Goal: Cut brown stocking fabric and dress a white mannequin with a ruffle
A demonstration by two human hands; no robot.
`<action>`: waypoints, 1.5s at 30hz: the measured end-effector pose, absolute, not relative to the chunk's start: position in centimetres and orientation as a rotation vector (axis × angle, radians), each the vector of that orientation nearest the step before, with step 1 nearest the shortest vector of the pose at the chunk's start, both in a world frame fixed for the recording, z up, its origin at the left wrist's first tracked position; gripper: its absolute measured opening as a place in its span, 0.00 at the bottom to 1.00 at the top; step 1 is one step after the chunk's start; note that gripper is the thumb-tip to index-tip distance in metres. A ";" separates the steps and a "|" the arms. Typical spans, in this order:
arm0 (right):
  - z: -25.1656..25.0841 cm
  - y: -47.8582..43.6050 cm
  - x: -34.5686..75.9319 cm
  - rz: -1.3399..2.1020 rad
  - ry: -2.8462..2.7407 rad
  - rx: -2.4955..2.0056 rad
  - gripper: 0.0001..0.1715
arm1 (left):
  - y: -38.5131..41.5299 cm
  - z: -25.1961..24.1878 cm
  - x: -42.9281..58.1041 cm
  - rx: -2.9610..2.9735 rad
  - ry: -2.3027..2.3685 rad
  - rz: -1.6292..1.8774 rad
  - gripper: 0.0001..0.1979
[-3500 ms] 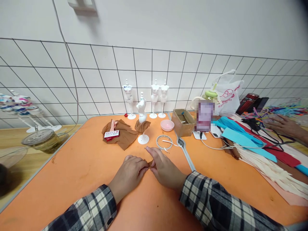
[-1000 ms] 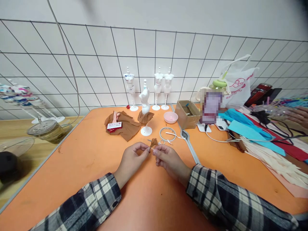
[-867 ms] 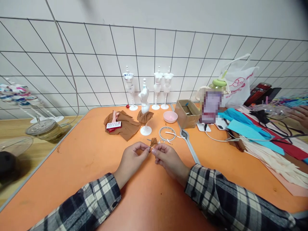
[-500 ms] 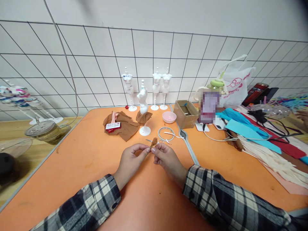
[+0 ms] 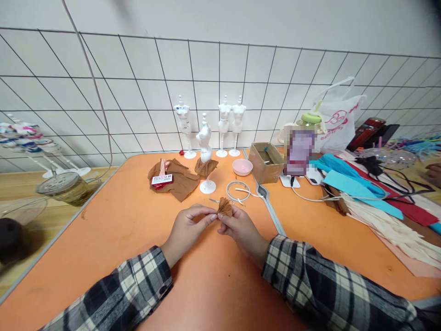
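Note:
My left hand and my right hand meet above the orange table, fingertips pinched together on a small gathered piece of brown fabric that fans out above my right fingers. Both hands are closed. Just behind them lie small scissors and a coil of white cord. A white mini mannequin with a brown fabric skirt stands behind that, next to a heap of brown fabric with a red and white card on it.
Three more white mannequins line the wire grid wall. A pink bowl, a cardboard box and a propped phone sit at right, then blue, red and cream fabric strips. Another person's hand shows at far right. A glass jar stands at left.
My hands lifted off the table with the brown piece. In the last half second the gathered fabric has fanned out wider above my right fingers. The other person's hand drew back to the right.

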State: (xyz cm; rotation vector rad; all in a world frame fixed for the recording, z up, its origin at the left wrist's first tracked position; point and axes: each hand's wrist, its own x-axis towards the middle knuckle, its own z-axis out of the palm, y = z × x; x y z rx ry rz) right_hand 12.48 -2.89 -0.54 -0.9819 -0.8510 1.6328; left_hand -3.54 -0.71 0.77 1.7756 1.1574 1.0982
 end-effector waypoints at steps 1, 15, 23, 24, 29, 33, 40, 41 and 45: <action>-0.7 -2.9 12.5 1.623 -0.863 -0.985 0.19 | -0.7 0.7 -3.6 1.785 1.168 1.096 0.07; -1.0 -2.9 12.3 1.588 -0.936 -1.022 0.22 | -0.4 0.2 -3.6 1.579 1.100 1.014 0.08; -0.8 -2.0 14.5 1.865 -1.133 -0.946 0.18 | -0.4 1.4 -5.3 1.697 0.860 0.811 0.12; -0.8 -1.8 14.8 1.862 -1.194 -0.964 0.16 | -0.5 1.9 -5.5 1.813 0.823 0.750 0.12; -1.1 -0.8 16.0 1.609 -1.693 -0.964 0.03 | -0.5 3.2 -5.9 2.442 0.598 0.516 0.12; -1.1 -0.5 16.4 1.066 -2.121 -0.922 0.05 | -0.5 2.4 -5.8 2.727 0.609 0.432 0.10; 0.2 -1.9 16.3 0.122 -2.496 -0.907 0.07 | -0.9 1.6 -5.0 2.863 0.810 0.417 0.10; 0.4 -2.2 16.1 -0.020 -2.522 -0.901 0.07 | -0.9 1.5 -4.9 2.874 0.841 0.436 0.11; 1.0 -3.2 15.4 -0.361 -2.520 -0.902 0.08 | -1.1 1.2 -4.5 2.866 0.989 0.526 0.09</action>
